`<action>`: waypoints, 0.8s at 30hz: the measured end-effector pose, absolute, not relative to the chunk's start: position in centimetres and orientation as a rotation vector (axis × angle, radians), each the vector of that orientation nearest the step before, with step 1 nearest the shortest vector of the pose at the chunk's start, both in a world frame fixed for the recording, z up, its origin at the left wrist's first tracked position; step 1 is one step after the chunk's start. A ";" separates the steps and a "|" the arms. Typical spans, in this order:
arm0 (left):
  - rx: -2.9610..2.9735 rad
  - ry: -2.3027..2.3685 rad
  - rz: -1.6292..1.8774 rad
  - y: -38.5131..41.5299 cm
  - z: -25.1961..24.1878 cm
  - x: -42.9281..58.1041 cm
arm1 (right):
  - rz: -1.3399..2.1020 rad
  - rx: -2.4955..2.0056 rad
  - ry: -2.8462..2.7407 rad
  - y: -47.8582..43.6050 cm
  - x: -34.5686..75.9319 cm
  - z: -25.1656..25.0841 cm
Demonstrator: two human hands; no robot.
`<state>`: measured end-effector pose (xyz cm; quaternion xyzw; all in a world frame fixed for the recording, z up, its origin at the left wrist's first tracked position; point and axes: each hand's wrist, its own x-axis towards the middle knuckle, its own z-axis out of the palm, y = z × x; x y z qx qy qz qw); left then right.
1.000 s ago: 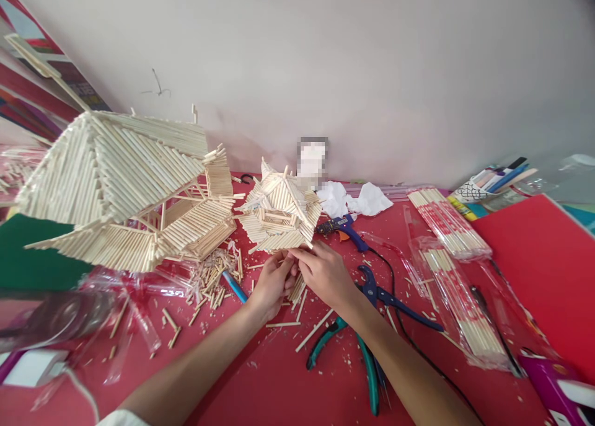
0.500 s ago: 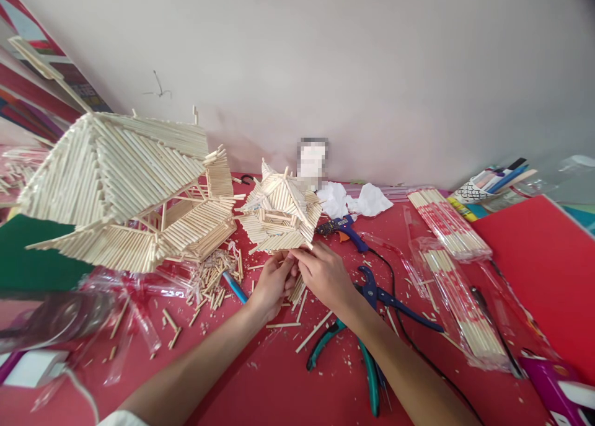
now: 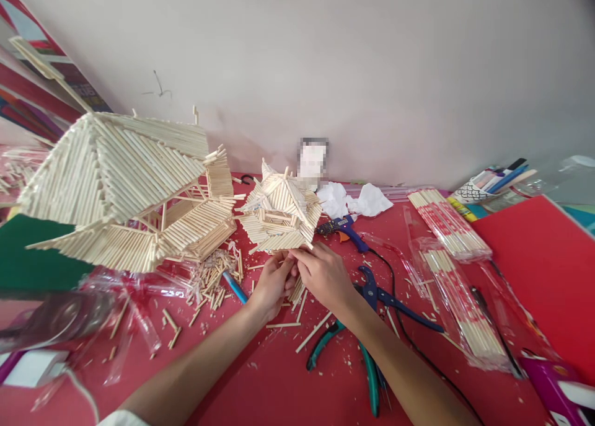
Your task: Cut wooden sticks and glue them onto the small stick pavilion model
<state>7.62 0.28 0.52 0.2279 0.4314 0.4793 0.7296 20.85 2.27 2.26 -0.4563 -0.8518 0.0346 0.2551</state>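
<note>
My left hand [image 3: 275,284] and my right hand [image 3: 324,273] meet fingertip to fingertip just below the front edge of a small pavilion model [image 3: 281,212] built of wooden sticks. Both are closed in a pinch; whatever lies between the fingers is hidden or too small to name. Under and beside them lie cut stick pieces [image 3: 302,306]. A larger stick-built house model [image 3: 134,165] with a sloping roof stands to the left. A blue pen [image 3: 235,287] rests left of my left hand. Green-handled pliers [image 3: 372,376] lie partly beneath my right forearm.
Behind my right hand are a blue glue gun [image 3: 346,229] and crumpled white tissue [image 3: 367,199]. Packs of chopsticks [image 3: 449,224] lie on the right, beside a red sheet [image 3: 543,277]. Offcuts [image 3: 216,283] and clear wrappers [image 3: 139,302] litter the left. A pale wall [image 3: 348,72] rises behind.
</note>
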 end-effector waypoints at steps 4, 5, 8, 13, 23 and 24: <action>0.499 0.940 1.058 0.2 0.5 7.6 | 0.074 -1.259 -2.313 2.2 20.8 2.1; 0.498 0.939 1.057 0.2 0.5 7.6 | 0.068 -1.258 -2.312 2.2 20.8 2.0; 0.500 0.937 1.055 0.2 0.4 7.6 | 0.060 -1.252 -2.307 2.2 20.8 1.9; 0.505 0.944 1.056 0.3 0.3 7.6 | 0.076 -1.261 -2.305 2.2 20.8 2.1; 0.493 0.942 1.061 0.3 0.5 7.7 | 0.051 -1.273 -2.296 2.2 20.7 2.0; 0.492 0.942 1.062 0.3 0.5 7.7 | 0.045 -1.269 -2.292 2.2 20.7 1.9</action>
